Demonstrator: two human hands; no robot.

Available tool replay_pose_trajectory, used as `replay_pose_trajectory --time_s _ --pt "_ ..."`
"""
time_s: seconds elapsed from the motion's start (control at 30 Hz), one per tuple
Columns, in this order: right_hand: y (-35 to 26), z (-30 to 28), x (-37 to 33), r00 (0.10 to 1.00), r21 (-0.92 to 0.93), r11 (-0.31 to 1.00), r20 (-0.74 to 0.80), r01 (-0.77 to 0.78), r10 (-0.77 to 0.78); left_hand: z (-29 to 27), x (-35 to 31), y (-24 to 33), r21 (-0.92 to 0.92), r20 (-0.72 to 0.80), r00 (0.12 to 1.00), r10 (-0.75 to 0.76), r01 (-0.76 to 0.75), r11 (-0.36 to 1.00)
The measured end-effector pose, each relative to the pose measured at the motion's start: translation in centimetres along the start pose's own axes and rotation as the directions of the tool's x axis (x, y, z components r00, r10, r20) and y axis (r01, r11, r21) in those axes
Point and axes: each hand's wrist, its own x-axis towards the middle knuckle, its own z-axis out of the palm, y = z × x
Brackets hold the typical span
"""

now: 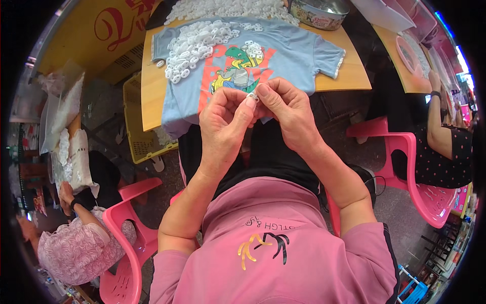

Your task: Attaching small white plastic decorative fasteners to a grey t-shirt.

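A small white plastic piece with holes [252,95] is pinched between my hands, just off the table's near edge. My left hand [223,119] is closed, its thumb pressed on the piece from the left. From the other side my right hand [289,109] grips it between thumb and fingers; the curled fingers of both hands are partly hidden. Beyond them a light blue T-shirt with a cartoon dinosaur print [288,55] lies spread over the table, one part hanging over the front edge. On it sit a heap of similar white pieces [190,50] and a smaller cluster [254,49].
More white pieces [228,7] cover the back of the wooden table [349,66], beside a round tin [319,19]. A yellow crate [135,126] stands below left. Pink chairs [132,238] flank me, with a seated person [83,243] at left and another [435,147] at right.
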Motion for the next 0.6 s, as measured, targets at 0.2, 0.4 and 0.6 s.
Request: replay_pose_trajectory --time_s 0.2,0.4,0.6 --pt "0.0 0.2 -0.3 0.987 -0.245 0.958 -0.023 0.149 -0.159 0.2 -0.1 -0.1 0.03 0.003 1.0 0.02 -0.02 0.999" --pt "2.2 -0.6 0.7 0.969 -0.395 0.898 -0.071 0.192 -0.238 0.2 0.6 -1.2 0.089 -0.027 0.999 0.028 -0.026 0.996" --pt "1.3 -1.2 1.3 0.992 -0.381 0.919 -0.02 0.105 -0.122 -1.9 1.9 -1.3 -0.104 0.088 0.99 -0.114 0.123 0.987"
